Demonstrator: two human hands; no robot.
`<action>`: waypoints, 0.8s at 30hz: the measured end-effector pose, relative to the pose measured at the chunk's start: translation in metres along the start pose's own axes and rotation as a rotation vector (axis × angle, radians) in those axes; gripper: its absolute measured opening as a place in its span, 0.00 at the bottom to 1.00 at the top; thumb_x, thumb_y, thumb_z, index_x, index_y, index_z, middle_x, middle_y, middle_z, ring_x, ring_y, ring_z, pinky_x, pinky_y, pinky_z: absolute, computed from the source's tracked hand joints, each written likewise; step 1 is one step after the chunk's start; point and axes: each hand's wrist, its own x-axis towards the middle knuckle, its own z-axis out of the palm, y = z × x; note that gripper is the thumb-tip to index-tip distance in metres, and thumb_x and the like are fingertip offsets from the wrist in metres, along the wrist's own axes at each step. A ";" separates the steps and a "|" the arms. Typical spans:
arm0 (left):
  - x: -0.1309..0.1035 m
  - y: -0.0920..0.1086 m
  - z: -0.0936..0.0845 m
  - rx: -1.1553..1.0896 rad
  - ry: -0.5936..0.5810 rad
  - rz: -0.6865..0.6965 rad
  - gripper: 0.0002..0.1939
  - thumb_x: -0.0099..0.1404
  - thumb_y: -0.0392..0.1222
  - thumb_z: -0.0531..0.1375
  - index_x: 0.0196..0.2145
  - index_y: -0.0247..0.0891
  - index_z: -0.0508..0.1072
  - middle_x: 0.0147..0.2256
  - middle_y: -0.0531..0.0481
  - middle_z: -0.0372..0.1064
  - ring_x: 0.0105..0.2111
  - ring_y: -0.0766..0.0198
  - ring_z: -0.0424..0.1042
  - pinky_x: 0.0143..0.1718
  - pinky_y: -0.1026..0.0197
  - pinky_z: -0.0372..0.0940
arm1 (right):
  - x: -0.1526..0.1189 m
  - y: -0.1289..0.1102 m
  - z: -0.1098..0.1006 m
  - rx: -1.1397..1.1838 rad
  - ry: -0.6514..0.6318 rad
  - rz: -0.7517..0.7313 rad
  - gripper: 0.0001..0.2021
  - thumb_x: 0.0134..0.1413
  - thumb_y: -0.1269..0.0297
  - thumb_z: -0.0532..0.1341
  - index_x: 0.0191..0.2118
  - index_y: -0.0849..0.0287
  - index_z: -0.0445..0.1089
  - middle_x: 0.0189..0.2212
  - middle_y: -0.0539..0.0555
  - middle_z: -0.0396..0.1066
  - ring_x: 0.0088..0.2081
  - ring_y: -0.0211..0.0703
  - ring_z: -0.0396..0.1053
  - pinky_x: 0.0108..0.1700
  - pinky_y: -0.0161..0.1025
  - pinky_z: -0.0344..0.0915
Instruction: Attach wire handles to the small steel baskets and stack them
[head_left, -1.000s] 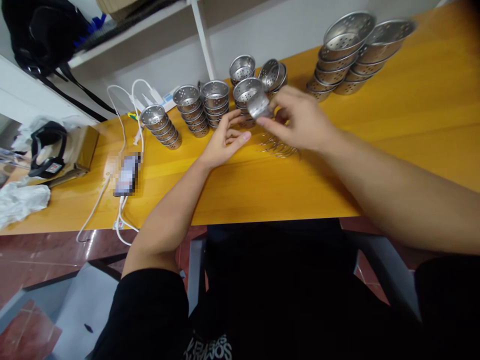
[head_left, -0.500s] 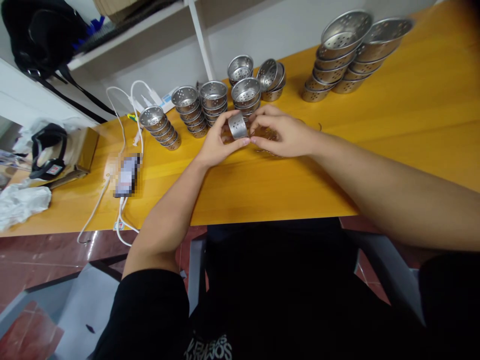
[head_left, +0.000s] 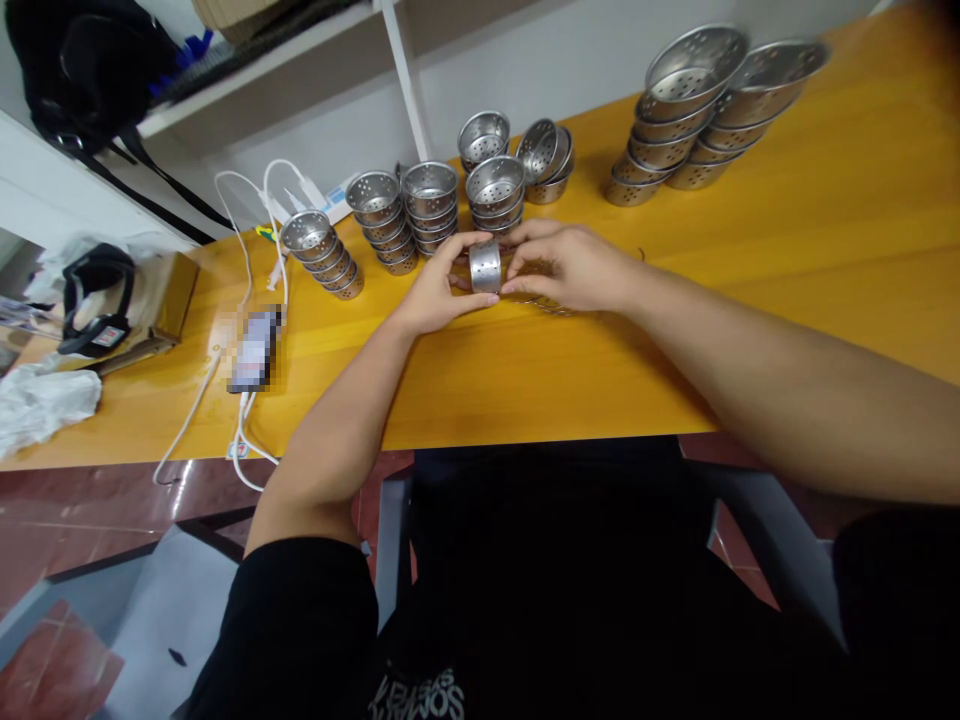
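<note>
A small perforated metal cup [head_left: 486, 268] lies on its side in the grip of my left hand [head_left: 439, 290], with its thumb below and its fingers above. My right hand [head_left: 574, 265] is curled close against the cup's right edge, thumb and fingertips drawn together. Whether those fingertips pinch the rim or a small piece is too fine to make out. Thin bent wires [head_left: 551, 304] lie on the table below my right hand, partly hidden by it. Just behind my hands stands a stack of perforated cups [head_left: 495, 185].
More cup stacks [head_left: 373, 200] line the back of the wooden table [head_left: 525, 390], with leaning taller stacks [head_left: 694, 75] at right. At left are a phone [head_left: 256, 350] with white cables [head_left: 199, 410] and a box [head_left: 176, 290] carrying a black headset [head_left: 97, 300].
The cup has turned in my left hand and shifted slightly right and down, its perforated side now facing me more squarely. My right fingers have moved a little, staying beside it.
</note>
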 end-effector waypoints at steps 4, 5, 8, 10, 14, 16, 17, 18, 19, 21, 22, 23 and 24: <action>0.000 0.001 -0.002 0.015 -0.018 0.030 0.58 0.65 0.85 0.84 0.79 0.52 0.78 0.78 0.35 0.79 0.77 0.36 0.83 0.65 0.45 0.89 | 0.001 0.003 0.001 -0.066 -0.008 0.030 0.29 0.77 0.22 0.72 0.44 0.43 0.90 0.59 0.61 0.88 0.58 0.75 0.85 0.67 0.74 0.81; 0.000 0.001 -0.002 0.028 -0.022 0.030 0.57 0.65 0.84 0.84 0.79 0.52 0.78 0.78 0.35 0.79 0.77 0.36 0.83 0.66 0.45 0.89 | 0.001 0.004 0.002 -0.084 -0.006 0.035 0.28 0.77 0.23 0.72 0.44 0.43 0.90 0.58 0.61 0.88 0.57 0.75 0.85 0.65 0.73 0.81; 0.001 0.003 -0.003 0.061 -0.037 0.017 0.57 0.64 0.83 0.85 0.78 0.51 0.79 0.78 0.35 0.80 0.77 0.36 0.82 0.68 0.44 0.88 | 0.001 0.009 0.006 -0.139 -0.002 0.040 0.25 0.79 0.27 0.73 0.42 0.43 0.89 0.56 0.60 0.88 0.56 0.74 0.85 0.63 0.71 0.81; 0.001 0.003 -0.004 0.064 -0.049 0.027 0.58 0.65 0.85 0.84 0.79 0.51 0.78 0.78 0.35 0.80 0.77 0.36 0.82 0.68 0.44 0.87 | 0.001 0.011 0.008 -0.164 -0.008 0.038 0.24 0.80 0.29 0.73 0.42 0.43 0.89 0.56 0.59 0.89 0.56 0.73 0.85 0.62 0.70 0.81; 0.001 -0.001 -0.004 0.078 -0.071 0.057 0.61 0.67 0.90 0.79 0.81 0.50 0.76 0.78 0.34 0.79 0.78 0.34 0.81 0.71 0.42 0.85 | -0.001 0.008 0.007 -0.196 -0.028 0.046 0.22 0.81 0.33 0.73 0.43 0.44 0.89 0.57 0.61 0.88 0.55 0.75 0.85 0.62 0.71 0.82; 0.003 -0.004 -0.003 0.107 -0.079 0.068 0.62 0.67 0.93 0.76 0.82 0.50 0.75 0.79 0.34 0.78 0.80 0.33 0.79 0.77 0.38 0.82 | -0.001 0.003 0.007 -0.224 -0.033 0.063 0.20 0.83 0.36 0.72 0.45 0.46 0.89 0.58 0.63 0.88 0.57 0.76 0.85 0.63 0.71 0.82; 0.003 -0.005 -0.002 0.120 -0.079 0.073 0.63 0.67 0.94 0.75 0.83 0.50 0.75 0.79 0.34 0.77 0.81 0.32 0.78 0.80 0.36 0.80 | -0.002 0.000 0.007 -0.239 -0.029 0.075 0.19 0.84 0.39 0.71 0.46 0.47 0.90 0.58 0.63 0.88 0.58 0.76 0.85 0.64 0.71 0.82; 0.004 -0.007 -0.002 0.126 -0.076 0.079 0.64 0.67 0.95 0.74 0.83 0.49 0.74 0.80 0.34 0.77 0.82 0.31 0.77 0.83 0.34 0.77 | -0.002 -0.002 0.007 -0.251 -0.021 0.088 0.18 0.85 0.41 0.71 0.48 0.47 0.90 0.59 0.64 0.88 0.59 0.75 0.85 0.65 0.70 0.82; 0.004 -0.008 -0.001 0.124 -0.067 0.085 0.65 0.67 0.96 0.73 0.83 0.49 0.73 0.80 0.33 0.76 0.82 0.30 0.76 0.84 0.33 0.76 | -0.003 -0.004 0.007 -0.260 -0.011 0.098 0.16 0.86 0.44 0.71 0.49 0.48 0.90 0.60 0.63 0.88 0.59 0.74 0.86 0.66 0.69 0.82; 0.004 -0.014 0.000 0.089 -0.054 0.085 0.65 0.67 0.96 0.73 0.83 0.49 0.73 0.81 0.33 0.75 0.82 0.30 0.77 0.84 0.32 0.77 | -0.003 -0.008 0.007 -0.257 -0.001 0.105 0.13 0.86 0.48 0.71 0.49 0.47 0.90 0.61 0.63 0.88 0.60 0.73 0.86 0.67 0.67 0.83; 0.004 -0.018 0.001 0.060 -0.059 0.080 0.65 0.66 0.96 0.74 0.83 0.49 0.72 0.81 0.33 0.75 0.82 0.31 0.78 0.82 0.32 0.79 | -0.004 -0.009 0.006 -0.247 -0.004 0.100 0.12 0.85 0.49 0.72 0.49 0.47 0.89 0.61 0.62 0.88 0.60 0.73 0.86 0.68 0.68 0.82; 0.004 -0.022 0.001 0.027 -0.071 0.075 0.66 0.65 0.96 0.74 0.83 0.50 0.71 0.81 0.33 0.75 0.80 0.31 0.80 0.80 0.33 0.81 | -0.004 -0.011 0.006 -0.230 -0.010 0.090 0.11 0.84 0.50 0.72 0.48 0.47 0.89 0.61 0.62 0.88 0.61 0.74 0.87 0.68 0.69 0.82; 0.004 -0.028 0.001 -0.007 -0.087 0.072 0.67 0.64 0.96 0.75 0.83 0.51 0.70 0.82 0.34 0.74 0.78 0.32 0.83 0.78 0.33 0.83 | -0.004 -0.012 0.005 -0.207 -0.015 0.078 0.10 0.83 0.49 0.73 0.48 0.46 0.89 0.62 0.62 0.88 0.62 0.75 0.87 0.69 0.69 0.82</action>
